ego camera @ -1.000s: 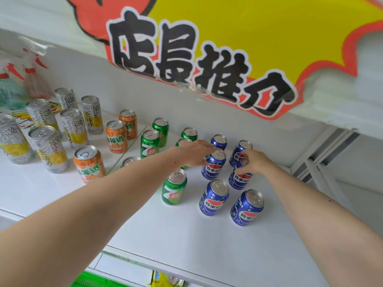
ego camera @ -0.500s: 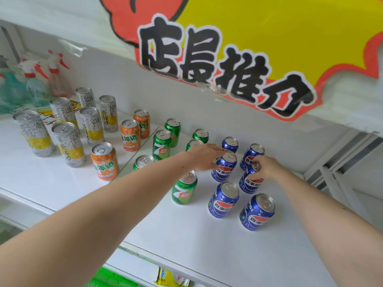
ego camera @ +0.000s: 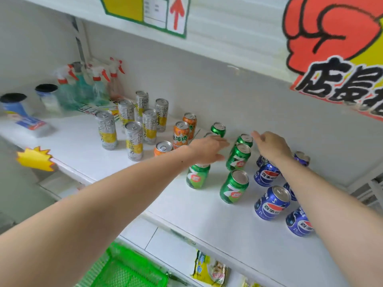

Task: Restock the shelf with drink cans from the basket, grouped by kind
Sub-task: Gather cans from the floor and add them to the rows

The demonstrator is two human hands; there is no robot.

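Note:
On the white shelf [ego camera: 207, 220] stand drink cans in groups. Tall silver and yellow cans [ego camera: 134, 140] are at the left, orange cans [ego camera: 181, 134] beside them, green cans [ego camera: 234, 189] in the middle, blue cans [ego camera: 271, 203] at the right. My left hand [ego camera: 208, 149] hovers with straight fingers over the green cans, above one green can [ego camera: 198, 176]. My right hand [ego camera: 271, 147] is stretched out above the blue cans, fingers loosely spread next to a green can [ego camera: 238, 156]. Neither hand holds anything. The green basket [ego camera: 126, 270] sits below the shelf at the bottom edge.
Spray bottles [ego camera: 91, 88] and two dark-lidded tubs [ego camera: 13, 104] stand at the shelf's far left. A yellow starburst tag [ego camera: 35, 158] sticks out from the shelf edge. Snack packets [ego camera: 209, 270] lie on the lower shelf. A big red and yellow sign [ego camera: 335, 59] hangs overhead.
Both hands have left the blue cans and moved left toward the green cans. The view has swung left, showing the spray bottles and the basket.

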